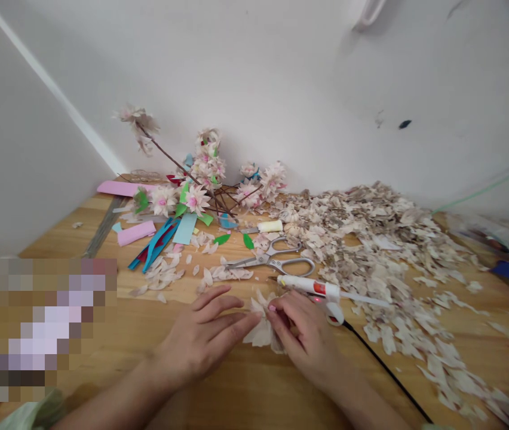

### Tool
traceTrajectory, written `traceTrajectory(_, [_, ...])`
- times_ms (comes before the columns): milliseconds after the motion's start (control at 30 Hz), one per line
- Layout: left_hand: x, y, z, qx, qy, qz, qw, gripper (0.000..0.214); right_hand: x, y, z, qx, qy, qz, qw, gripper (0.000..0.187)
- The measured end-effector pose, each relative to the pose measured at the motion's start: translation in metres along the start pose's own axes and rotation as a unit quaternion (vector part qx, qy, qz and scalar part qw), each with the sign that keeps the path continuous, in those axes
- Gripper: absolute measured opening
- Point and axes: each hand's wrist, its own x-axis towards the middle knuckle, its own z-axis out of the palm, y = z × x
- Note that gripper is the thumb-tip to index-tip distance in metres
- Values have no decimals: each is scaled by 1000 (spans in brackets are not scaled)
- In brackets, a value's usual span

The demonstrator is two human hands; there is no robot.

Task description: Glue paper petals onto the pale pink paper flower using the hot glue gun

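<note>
Fingers (240, 330) at one petal cluster (261, 336), one glue gun (307, 285)

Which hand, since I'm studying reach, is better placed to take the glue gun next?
Probably the right hand: it is beside the glue gun, while the left hand is farther away. Both are at the pale petals, so the right may need freeing first.
</note>
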Motion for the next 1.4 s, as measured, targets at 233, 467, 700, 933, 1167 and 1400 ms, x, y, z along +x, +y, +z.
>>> traceTrajectory(233, [5,3,0,2,-28,23,999,32,-1,-2,0,-5,2,1,1000,23])
traceTrajectory(467, [10,5,-3,10,-41,37,998,30,-2,-3,0,-11,-7,-3,1000,24])
traceTrajectory(700, [10,5,-2,31,-43,47,998,32,-2,-3,-1,-2,-2,-4,1000,20])
traceTrajectory(933, [10,5,-2,31,-49,47,997,32,-2,-3,-1,2,1,-4,1000,17])
traceTrajectory(1167, [1,6,3,-26,-33,-37,998,48,-2,-3,-1,-2,3,18,1000,24])
traceTrajectory(1400, [-1,5,-3,-131,-37,-85,987,65,-4,-1,-1,30,0,41,999,22])
